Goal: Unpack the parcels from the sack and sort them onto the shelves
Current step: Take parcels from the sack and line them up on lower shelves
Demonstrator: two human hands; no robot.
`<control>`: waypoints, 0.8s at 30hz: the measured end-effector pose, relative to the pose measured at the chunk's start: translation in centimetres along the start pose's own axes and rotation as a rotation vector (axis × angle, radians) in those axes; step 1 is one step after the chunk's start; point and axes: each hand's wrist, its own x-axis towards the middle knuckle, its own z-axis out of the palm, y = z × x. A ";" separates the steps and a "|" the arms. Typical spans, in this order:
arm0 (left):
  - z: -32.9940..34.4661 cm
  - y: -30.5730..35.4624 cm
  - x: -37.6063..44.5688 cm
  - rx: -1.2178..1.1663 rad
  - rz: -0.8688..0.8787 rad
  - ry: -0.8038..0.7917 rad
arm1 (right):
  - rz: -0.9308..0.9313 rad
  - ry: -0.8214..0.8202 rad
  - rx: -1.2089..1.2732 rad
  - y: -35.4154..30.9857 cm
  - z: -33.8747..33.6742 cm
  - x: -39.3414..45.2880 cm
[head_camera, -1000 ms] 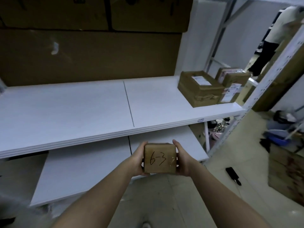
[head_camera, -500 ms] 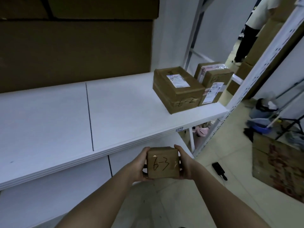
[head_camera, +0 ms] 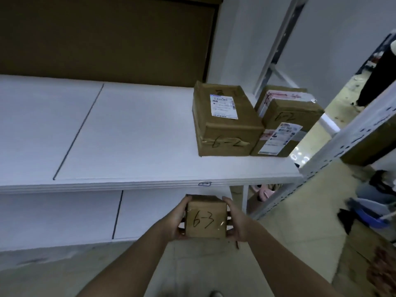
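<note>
Below the shelf edge (head_camera: 150,185), both hands, left (head_camera: 174,221) and right (head_camera: 236,221), fingers curled around the small parcel (head_camera: 205,218).

Big brown cardboard sheet (head_camera: 102,39) leans behind my racking. Blue tub (head_camera: 372,213) sits on the tiled floor (head_camera: 289,243) to my right. Someone's dark trouser leg (head_camera: 379,71) far right.

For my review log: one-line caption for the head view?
Both hands, left hand and right hand, hold small box marked 6-3 below shelf bearing box marked 6-2.
</note>
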 end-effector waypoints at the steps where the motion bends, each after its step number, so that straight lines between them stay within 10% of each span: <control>1: 1.0 -0.6 1.1 -0.021 0.008 0.012 | -0.004 -0.009 -0.013 -0.1 -1.2 0.7; 24: 5.0 -14.3 36.6 0.142 0.288 -0.020 | -0.334 0.086 0.158 11.1 -12.6 35.4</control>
